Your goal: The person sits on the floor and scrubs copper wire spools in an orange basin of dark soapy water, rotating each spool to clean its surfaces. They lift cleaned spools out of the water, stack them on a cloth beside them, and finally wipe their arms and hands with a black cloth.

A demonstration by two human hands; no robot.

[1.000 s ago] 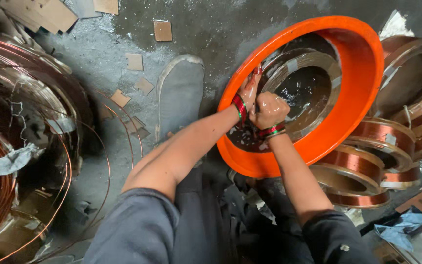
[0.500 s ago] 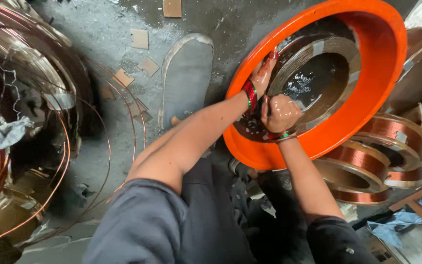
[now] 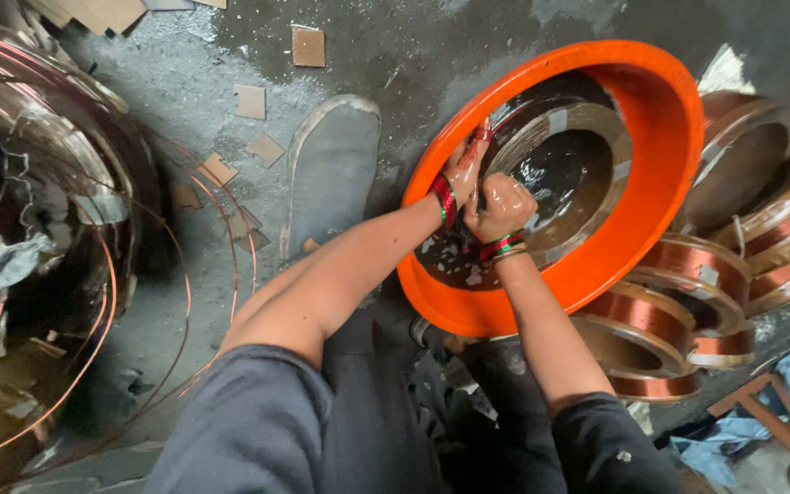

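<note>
Left hand (image 3: 464,174) w/ fingers stretched up, pressed vs the near-left edge of the taped copper coil (image 3: 567,183) inside the orange basin (image 3: 660,119); open-ish, can't tell if gripping anything. Right hand (image 3: 500,209) balled into a wet fist on the same stretch of coil rim, just beside the left; looks closed on the winding or its wrap, exact hold hidden. Both wrists w/ red-green bangles, 1 stack each. Coil lying flat in dark glossy liquid at basin bottom, prob. so the winding soaks evenly; hands glossy w/ it too. Basin tilted slightly toward the person, resting on grey concrete floor (image 3: 185,82) near the knees, within easy reach.

Counts: 1 basin, 1 coil in it. Approx 5 more copper coils (image 3: 678,316) stacked right of basin, overlapping, apart from the wet one. Large loose copper wire bundle (image 3: 20,238) far left, strands spilling over floor. Approx 6–7 small cardboard squares (image 3: 308,46) scattered on floor. 1 grey shoe (image 3: 333,178) between bundle and basin.
</note>
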